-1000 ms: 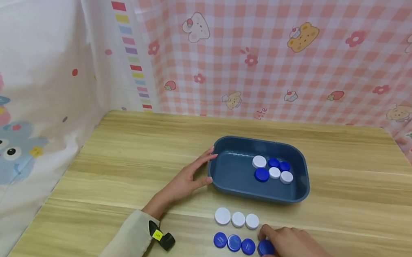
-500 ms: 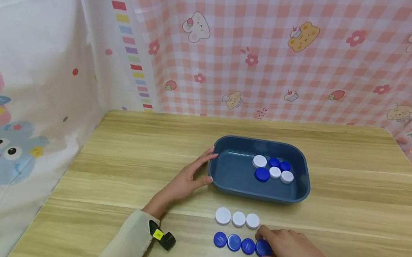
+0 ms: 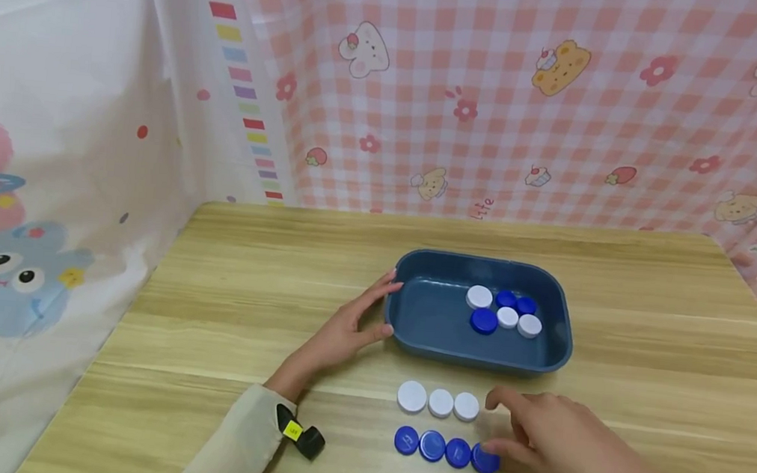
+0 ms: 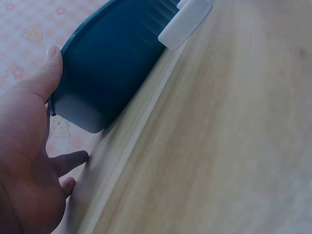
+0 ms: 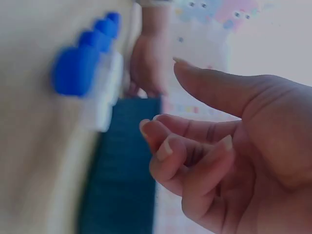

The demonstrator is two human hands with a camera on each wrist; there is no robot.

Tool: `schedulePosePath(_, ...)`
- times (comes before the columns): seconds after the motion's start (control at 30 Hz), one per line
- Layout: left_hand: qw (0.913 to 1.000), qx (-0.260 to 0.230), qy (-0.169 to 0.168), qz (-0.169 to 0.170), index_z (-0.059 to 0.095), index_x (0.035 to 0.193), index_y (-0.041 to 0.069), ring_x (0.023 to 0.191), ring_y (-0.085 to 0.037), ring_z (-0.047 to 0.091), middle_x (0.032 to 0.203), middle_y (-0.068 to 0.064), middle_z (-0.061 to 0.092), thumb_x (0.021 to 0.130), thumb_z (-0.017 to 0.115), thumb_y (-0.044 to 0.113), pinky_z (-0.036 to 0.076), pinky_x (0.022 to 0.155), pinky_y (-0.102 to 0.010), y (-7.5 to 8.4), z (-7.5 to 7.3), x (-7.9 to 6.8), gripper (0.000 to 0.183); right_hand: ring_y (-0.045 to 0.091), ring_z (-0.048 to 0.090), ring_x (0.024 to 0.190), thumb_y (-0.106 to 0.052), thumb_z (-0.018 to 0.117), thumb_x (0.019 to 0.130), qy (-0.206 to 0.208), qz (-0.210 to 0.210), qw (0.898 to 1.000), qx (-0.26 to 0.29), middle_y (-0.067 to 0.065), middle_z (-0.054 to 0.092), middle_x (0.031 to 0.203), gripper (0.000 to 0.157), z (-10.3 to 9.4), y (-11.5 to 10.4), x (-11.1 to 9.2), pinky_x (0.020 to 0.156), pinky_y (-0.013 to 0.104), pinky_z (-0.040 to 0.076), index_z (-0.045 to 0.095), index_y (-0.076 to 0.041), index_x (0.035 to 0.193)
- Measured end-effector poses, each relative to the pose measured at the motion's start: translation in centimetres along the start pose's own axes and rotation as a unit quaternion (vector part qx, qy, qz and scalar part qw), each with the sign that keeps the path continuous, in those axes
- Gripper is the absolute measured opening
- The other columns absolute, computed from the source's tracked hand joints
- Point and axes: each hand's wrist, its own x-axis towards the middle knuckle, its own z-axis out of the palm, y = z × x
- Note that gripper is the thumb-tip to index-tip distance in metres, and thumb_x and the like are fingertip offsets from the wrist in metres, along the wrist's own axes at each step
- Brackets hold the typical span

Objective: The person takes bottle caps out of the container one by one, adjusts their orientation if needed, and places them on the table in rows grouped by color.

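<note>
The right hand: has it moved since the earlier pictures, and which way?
Yes. Against the rightmost white cap on the table, the right hand has moved up and slightly right in the head view, no longer gripping the end blue cap.

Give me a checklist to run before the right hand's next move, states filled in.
1. Right hand holding nothing: ok, its wrist view shows no cap in the fingers.
2. Left hand touching the tray: ok, at the left end.
3. How firmly it holds the tray: cannot tell.
4. Blue row in line: ok, four caps on the table.
5. White row equal in count: not ok, only three.
6. White caps available in the tray: ok, three.
</note>
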Motion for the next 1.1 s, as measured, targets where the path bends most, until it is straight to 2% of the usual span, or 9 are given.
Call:
schedulePosePath(0.07, 1.0, -0.001, 0.001, -0.002, 0.036, 0.146, 0.005, 0.144, -0.018, 0.014, 0.158, -0.006, 0.018, 0.093, 0.062, 0.011, 0.015, 0.114, -0.046, 0.0, 0.0, 0.0, 0.059, -0.002, 0.039, 0.051, -0.044, 0.066, 0.088, 0.036, -0.009, 0.999, -0.022, -0.019, 0.042, 0.063, 0.03, -1.0, 0.0, 0.3, 0.046, 0.019, 0.037, 0.058, -0.021, 0.108)
schedulePosePath(0.17, 1.0, -0.002, 0.003, -0.003, 0.036, 0.146, 0.005, 0.144, -0.019, 0.014, 0.158, -0.006, 0.018, 0.093, 0.062, 0.01, 0.015, 0.114, -0.046, -0.1, 0.0, 0.0, 0.059, -0.002, 0.041, 0.052, -0.038, 0.066, 0.09, 0.061, -0.011, 0.998, -0.016, -0.019, 0.045, 0.065, 0.026, -2.4, 0.2, 1.1, 0.047, 0.019, 0.039, 0.058, -0.019, 0.107)
schedulePosePath(0.33, 1.0, -0.006, 0.001, -0.001, 0.037, 0.146, 0.005, 0.144, -0.02, 0.014, 0.158, -0.007, 0.018, 0.093, 0.062, 0.01, 0.015, 0.114, -0.046, -0.1, 0.0, 0.0, 0.059, 0.001, 0.047, 0.056, -0.039, 0.063, 0.091, 0.076, -0.006, 0.997, 0.022, -0.015, 0.053, 0.068, 0.031, -3.8, 0.8, 2.5, 0.05, 0.021, 0.044, 0.058, -0.015, 0.109)
schedulePosePath(0.53, 1.0, -0.005, 0.002, 0.0, 0.037, 0.146, 0.005, 0.144, -0.02, 0.015, 0.158, -0.008, 0.018, 0.093, 0.062, 0.009, 0.016, 0.114, -0.046, -0.2, 0.1, -0.1, 0.059, 0.007, 0.049, 0.056, -0.036, 0.066, 0.091, 0.099, 0.014, 0.994, 0.033, -0.01, 0.055, 0.068, 0.034, -5.2, 2.3, 4.7, 0.05, 0.024, 0.044, 0.059, -0.01, 0.111)
schedulePosePath(0.9, 1.0, -0.005, 0.001, -0.001, 0.036, 0.146, 0.005, 0.144, -0.021, 0.014, 0.158, -0.006, 0.018, 0.093, 0.062, 0.009, 0.015, 0.114, -0.046, 0.0, 0.0, 0.1, 0.059, 0.013, 0.053, 0.06, -0.032, 0.067, 0.091, 0.087, 0.056, 0.994, 0.028, 0.0, 0.059, 0.074, 0.045, -5.5, 5.8, 8.9, 0.055, 0.03, 0.046, 0.057, 0.003, 0.117)
schedulePosePath(1.1, 1.0, -0.003, 0.002, 0.001, 0.037, 0.146, 0.006, 0.144, -0.021, 0.015, 0.158, -0.007, 0.018, 0.093, 0.063, 0.008, 0.015, 0.114, -0.046, -0.2, 0.0, 0.1, 0.059, 0.014, 0.055, 0.063, -0.033, 0.065, 0.092, 0.048, 0.097, 0.994, 0.026, 0.003, 0.06, 0.077, 0.051, -5.5, 6.6, 10.7, 0.057, 0.031, 0.048, 0.054, 0.005, 0.124)
